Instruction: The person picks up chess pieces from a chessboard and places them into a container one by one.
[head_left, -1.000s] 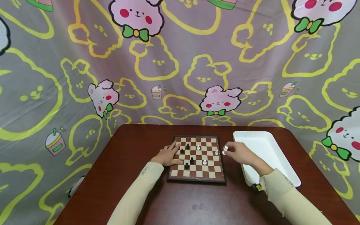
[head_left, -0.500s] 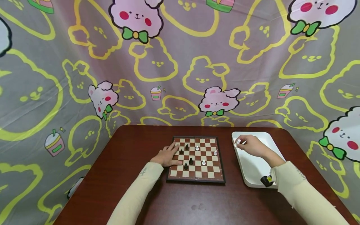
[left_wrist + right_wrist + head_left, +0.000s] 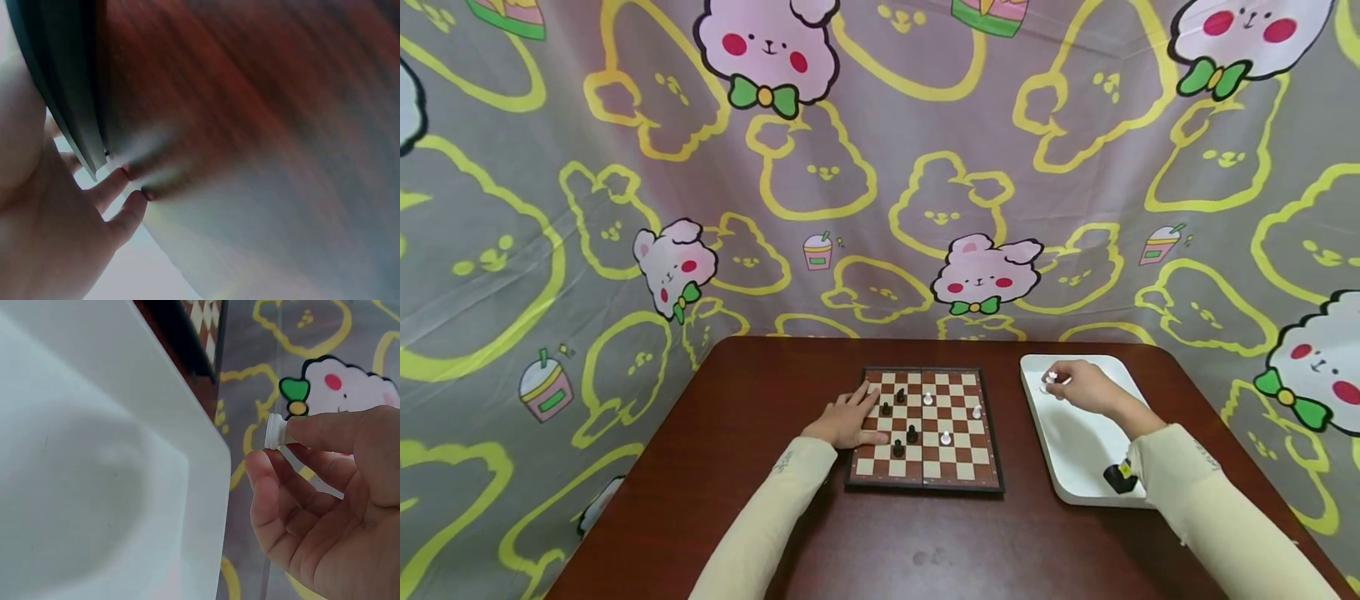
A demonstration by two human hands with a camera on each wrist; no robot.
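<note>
Between thumb and fingers, my right hand [image 3: 1088,390] pinches a small white chess piece [image 3: 1052,377] above the back left part of the white tray [image 3: 1078,467]. In the right wrist view the piece's round base [image 3: 273,431] shows, while the fingers hide much of the rest. My left hand [image 3: 841,423] rests with spread fingers on the left edge of the chessboard [image 3: 925,486]. In the left wrist view its fingers [image 3: 128,215] reach beside the black board edge [image 3: 72,81]. Several black pieces, such as a black chess piece [image 3: 912,433], and three white ones stand on the board.
A dark red wooden table [image 3: 767,375] carries the board and the tray, which has raised walls. A strip of table separates the two. Behind and beside the table hangs a grey patterned cloth [image 3: 880,217].
From beside the board's right edge, my right hand has moved right with the white chess piece and is now over the tray. My left hand has stayed on the board.
</note>
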